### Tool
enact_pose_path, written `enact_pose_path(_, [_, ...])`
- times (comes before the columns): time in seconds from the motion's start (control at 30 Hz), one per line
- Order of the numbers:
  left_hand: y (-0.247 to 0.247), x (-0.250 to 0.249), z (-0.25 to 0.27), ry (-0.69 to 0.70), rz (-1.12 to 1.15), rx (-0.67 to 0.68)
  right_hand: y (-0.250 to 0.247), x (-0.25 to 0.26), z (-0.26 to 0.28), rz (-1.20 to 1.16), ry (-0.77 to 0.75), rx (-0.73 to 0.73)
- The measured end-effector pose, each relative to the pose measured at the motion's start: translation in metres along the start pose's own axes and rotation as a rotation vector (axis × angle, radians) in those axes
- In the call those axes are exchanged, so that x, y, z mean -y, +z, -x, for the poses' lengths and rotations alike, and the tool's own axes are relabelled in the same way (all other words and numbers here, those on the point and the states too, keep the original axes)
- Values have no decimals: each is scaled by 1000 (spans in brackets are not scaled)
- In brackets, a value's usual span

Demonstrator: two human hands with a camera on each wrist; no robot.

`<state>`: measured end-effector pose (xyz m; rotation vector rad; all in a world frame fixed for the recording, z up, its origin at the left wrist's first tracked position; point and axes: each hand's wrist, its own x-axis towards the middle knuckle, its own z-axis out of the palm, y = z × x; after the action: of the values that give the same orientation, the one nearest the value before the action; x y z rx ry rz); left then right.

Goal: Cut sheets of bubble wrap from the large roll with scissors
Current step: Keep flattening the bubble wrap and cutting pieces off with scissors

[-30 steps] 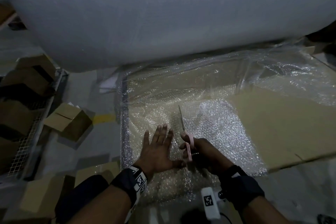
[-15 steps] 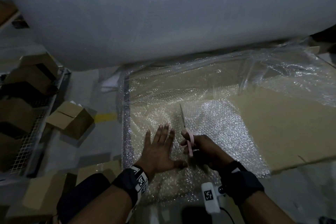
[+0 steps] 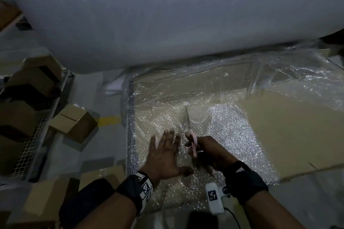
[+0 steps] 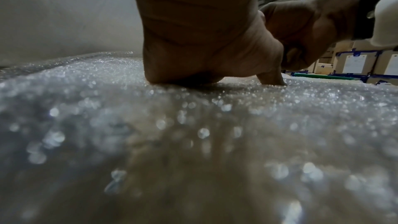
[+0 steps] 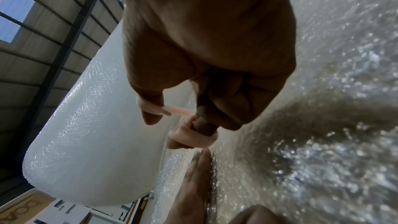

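Bubble wrap roll [image 3: 149, 15] fills the far side, its loose sheet [image 3: 229, 128] spread glittering over cardboard [image 3: 290, 126]. The cut looks part-way, with most of the sheet ahead uncut. Left hand [image 3: 165, 154] presses flat, fingers straight; right hand [image 3: 210, 150] grips pink-handled scissors [image 3: 189, 130], blades pointing toward the roll.

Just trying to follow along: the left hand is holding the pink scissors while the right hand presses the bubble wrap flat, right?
Not quite: the hands are swapped. The head view shows the right hand holding the pink scissors, while the left hand presses the bubble wrap flat with straight fingers.
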<state>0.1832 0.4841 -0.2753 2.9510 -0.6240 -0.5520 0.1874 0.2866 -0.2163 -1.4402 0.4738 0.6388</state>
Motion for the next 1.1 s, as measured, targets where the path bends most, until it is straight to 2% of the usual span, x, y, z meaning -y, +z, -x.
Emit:
enact_pose_path(0.27, [-1, 0, 0, 7, -22, -4, 1, 7, -7, 11, -41, -26])
enact_pose_path(0.97, [-1, 0, 1, 15, -11, 6, -3, 16, -11, 20, -1, 37])
enact_pose_path(1.1, [-3, 0, 0, 15, -5, 12, -5, 19, -15, 54, -15, 12])
